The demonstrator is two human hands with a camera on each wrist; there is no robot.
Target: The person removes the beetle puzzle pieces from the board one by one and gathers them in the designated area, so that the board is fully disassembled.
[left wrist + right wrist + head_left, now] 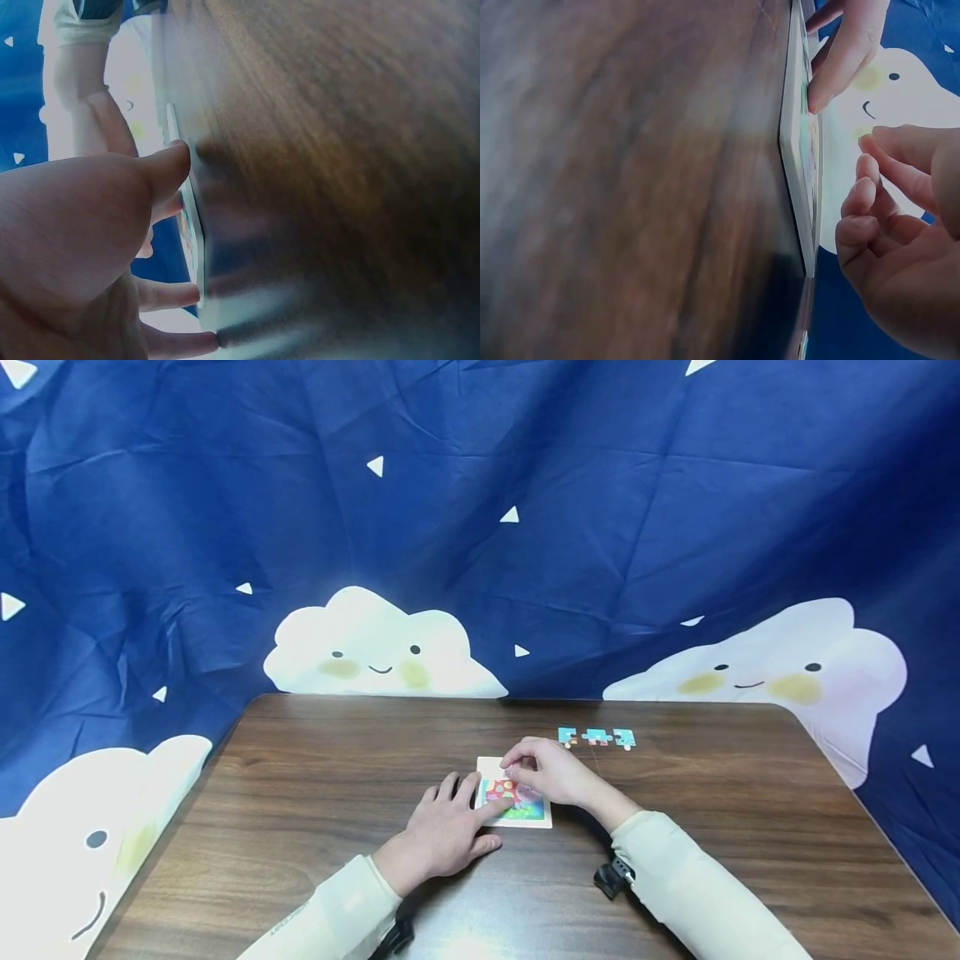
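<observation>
A small picture puzzle board (534,824) with a pale rim lies on the table, showing a red spotted shape on green; its upper strip is white. My left hand (450,827) rests at its left side, the index finger reaching straight over the picture. In the left wrist view, the left hand's (75,225) thumb is apart from the other fingers. Above the board hovers my right hand (551,772), thumb and index tips together. In the right wrist view, the right hand's (907,225) fingers are curled, with no piece visible between them, apart from the board (789,127).
Behind the right hand, three loose blue puzzle pieces (597,737) lie in a row on the brown wooden table (337,760). A blue curtain (450,527) with white clouds and triangles hangs beyond the table's far edge.
</observation>
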